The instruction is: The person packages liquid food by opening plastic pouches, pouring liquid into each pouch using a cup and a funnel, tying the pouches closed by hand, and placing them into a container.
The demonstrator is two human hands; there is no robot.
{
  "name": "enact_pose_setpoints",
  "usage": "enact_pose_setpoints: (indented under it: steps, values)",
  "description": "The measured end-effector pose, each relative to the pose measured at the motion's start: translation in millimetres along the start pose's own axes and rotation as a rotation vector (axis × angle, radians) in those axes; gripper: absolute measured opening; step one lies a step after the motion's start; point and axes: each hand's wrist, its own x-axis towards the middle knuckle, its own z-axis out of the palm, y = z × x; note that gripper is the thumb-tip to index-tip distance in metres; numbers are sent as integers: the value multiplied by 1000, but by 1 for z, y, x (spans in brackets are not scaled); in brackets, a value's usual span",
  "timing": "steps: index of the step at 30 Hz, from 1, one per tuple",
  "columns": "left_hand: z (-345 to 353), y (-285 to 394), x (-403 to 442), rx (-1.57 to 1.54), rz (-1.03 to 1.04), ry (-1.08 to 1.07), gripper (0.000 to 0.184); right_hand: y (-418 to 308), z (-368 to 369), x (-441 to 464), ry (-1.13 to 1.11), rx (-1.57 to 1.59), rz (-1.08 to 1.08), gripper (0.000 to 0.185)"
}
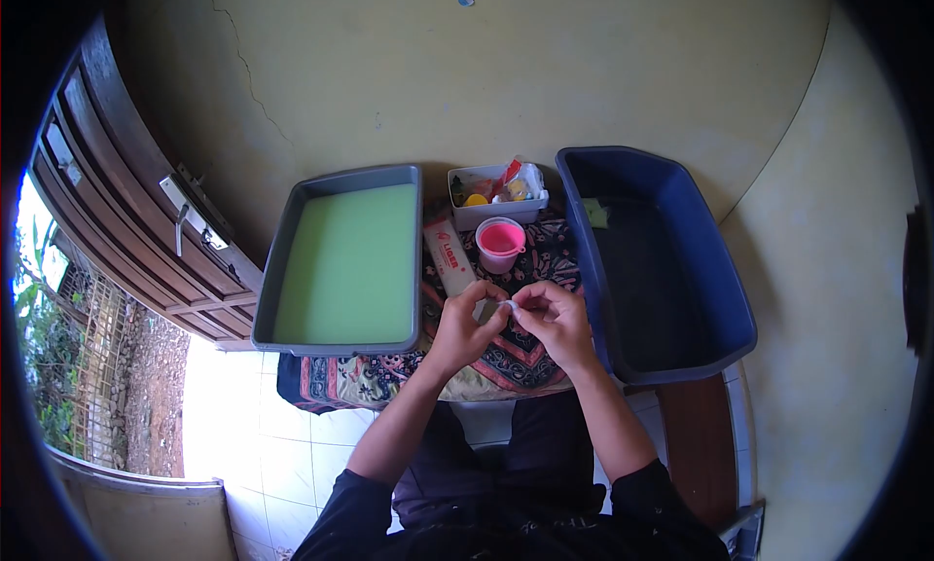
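My left hand [467, 325] and my right hand [558, 327] meet over the front of the patterned cloth, thumbs and forefingers pinched together. Between the fingertips is a small whitish, thin piece [508, 306], perhaps plastic; its kind is too small to make out. Just beyond the hands stands a pink cup [498, 259] with a lighter rim and a deep pink inside. A white packet with red print [448, 254] lies at an angle near my left hand, its lower end close to the fingers.
On the left, a grey tub [416, 269] holds pale green liquid. A dark blue tub [681, 269] on the right has a small green packet [595, 213] inside. Behind the cup, a white basket [516, 213] holds several small items. A wooden door [146, 201] stands open at left.
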Motion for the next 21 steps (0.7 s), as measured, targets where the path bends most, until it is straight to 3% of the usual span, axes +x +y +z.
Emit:
enact_pose_setpoints:
  steps: [5,7,13,17,21]
  values:
    - [5,5,-1,152,39,56,18,6,-1,1,23,-143,22,13]
    - [5,5,-1,132,21,39,18,8,0,3,57,-373,-107,14]
    - [8,7,3,44,1,56,16,8,7,3,126,-599,-288,19]
    - [4,12,7,70,12,41,16,10,5,3,179,-614,-349,21]
    - [8,11,7,86,17,67,17,10,1,1,164,-558,-280,24]
